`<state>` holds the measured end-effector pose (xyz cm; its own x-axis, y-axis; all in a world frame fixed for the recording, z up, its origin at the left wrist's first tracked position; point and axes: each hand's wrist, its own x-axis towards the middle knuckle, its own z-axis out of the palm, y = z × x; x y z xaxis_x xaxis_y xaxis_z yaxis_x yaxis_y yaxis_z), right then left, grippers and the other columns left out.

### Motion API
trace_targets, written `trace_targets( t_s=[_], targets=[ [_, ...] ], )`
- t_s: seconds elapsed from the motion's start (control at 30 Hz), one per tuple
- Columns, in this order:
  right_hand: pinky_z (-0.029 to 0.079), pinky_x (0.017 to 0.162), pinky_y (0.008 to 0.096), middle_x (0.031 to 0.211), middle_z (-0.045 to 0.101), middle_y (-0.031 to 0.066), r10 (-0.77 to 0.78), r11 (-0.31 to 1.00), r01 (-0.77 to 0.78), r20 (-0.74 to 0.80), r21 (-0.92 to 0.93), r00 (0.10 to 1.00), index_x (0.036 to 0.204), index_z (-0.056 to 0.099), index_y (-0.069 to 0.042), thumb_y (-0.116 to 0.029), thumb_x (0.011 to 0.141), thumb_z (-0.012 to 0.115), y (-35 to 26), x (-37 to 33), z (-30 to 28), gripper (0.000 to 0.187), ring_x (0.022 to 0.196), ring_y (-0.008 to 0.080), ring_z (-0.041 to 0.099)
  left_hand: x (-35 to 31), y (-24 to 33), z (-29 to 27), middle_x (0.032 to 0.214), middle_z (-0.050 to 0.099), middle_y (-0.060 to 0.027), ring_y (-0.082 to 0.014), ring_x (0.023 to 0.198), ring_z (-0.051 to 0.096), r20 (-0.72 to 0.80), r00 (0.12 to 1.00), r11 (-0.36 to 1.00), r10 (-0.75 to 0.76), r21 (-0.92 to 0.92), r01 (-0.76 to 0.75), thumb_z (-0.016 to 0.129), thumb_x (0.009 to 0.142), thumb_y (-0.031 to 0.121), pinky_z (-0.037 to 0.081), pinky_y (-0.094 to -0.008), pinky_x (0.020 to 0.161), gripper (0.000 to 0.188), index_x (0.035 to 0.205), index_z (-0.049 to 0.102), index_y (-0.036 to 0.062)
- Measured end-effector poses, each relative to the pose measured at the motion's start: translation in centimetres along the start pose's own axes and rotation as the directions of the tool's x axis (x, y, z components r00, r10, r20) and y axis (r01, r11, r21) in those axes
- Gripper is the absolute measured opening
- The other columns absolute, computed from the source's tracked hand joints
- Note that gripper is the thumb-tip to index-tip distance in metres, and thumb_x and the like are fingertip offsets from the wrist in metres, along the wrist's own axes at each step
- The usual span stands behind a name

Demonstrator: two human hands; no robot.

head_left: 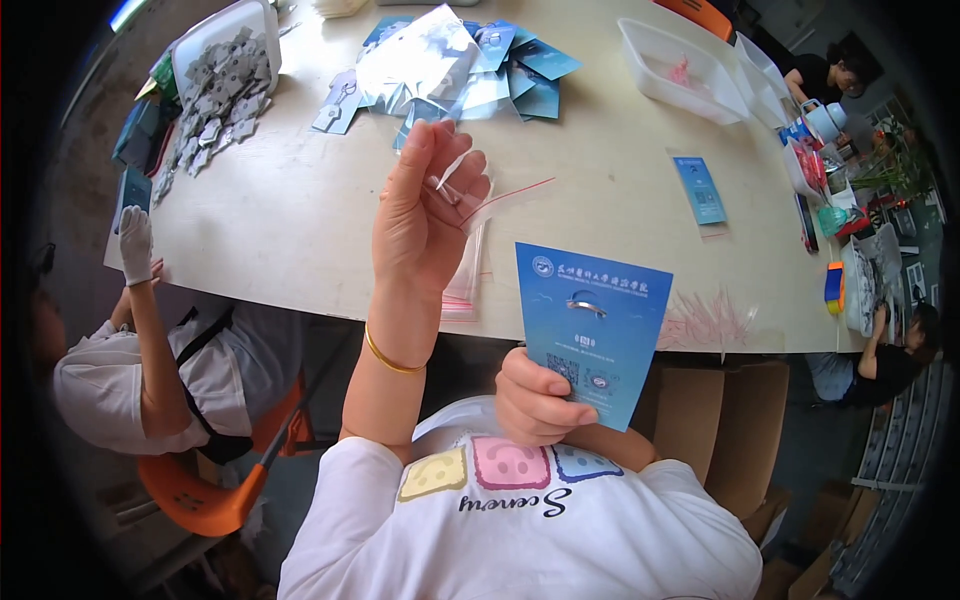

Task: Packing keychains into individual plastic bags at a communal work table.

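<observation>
A broad, pale table fills the middle of the room before me. An orange chair stands at its near left; more orange seating shows past the far edge. Dark floor lies right, beside grey metal slats.

Head view: worn fisheye, facing steeply down and outward from above the white shirt at the near side. Left hand and right hand close; table spans left to right, extending far, its edges bowed.
</observation>
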<state>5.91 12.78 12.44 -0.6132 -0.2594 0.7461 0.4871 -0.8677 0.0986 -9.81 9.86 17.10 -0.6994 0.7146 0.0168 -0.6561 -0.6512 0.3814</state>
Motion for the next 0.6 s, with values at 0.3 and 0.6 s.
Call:
trace_targets(
  t_s=[0.3, 0.6],
  targets=[
    [0.038, 0.042, 0.024, 0.071, 0.059, 0.0102, -0.166, 0.981, 0.177, -0.13, 0.074, 0.977, 0.095, 0.044, -0.003, -0.029, 0.095, 0.045, -0.2, -0.4, -1.5, 0.026, 0.047, 0.0139, 0.05, -2.0, -0.8, 1.9, 0.091, 0.068, -0.0071, -0.0206, 0.081, 0.065, 0.166, 0.984, 0.998, -0.068, -0.006, 0.07, 0.058, 0.091, 0.028, 0.053, -0.0317, 0.069, 0.023, 0.101, 0.064, 0.0081],
    [0.038, 0.041, 0.0244, 0.069, 0.059, 0.0079, -0.192, 0.981, 0.194, -0.054, 0.03, 0.98, 0.093, 0.044, -0.004, -0.035, 0.094, 0.046, -0.5, -0.5, -0.5, 0.031, 0.045, 0.0136, 0.051, -1.2, 0.2, 1.3, 0.097, 0.067, -0.006, -0.0192, 0.086, 0.063, 0.274, 0.951, 0.969, -0.146, -0.154, 0.193, 0.057, 0.092, 0.027, 0.051, -0.0332, 0.077, 0.021, 0.101, 0.063, 0.0086]
  ],
)
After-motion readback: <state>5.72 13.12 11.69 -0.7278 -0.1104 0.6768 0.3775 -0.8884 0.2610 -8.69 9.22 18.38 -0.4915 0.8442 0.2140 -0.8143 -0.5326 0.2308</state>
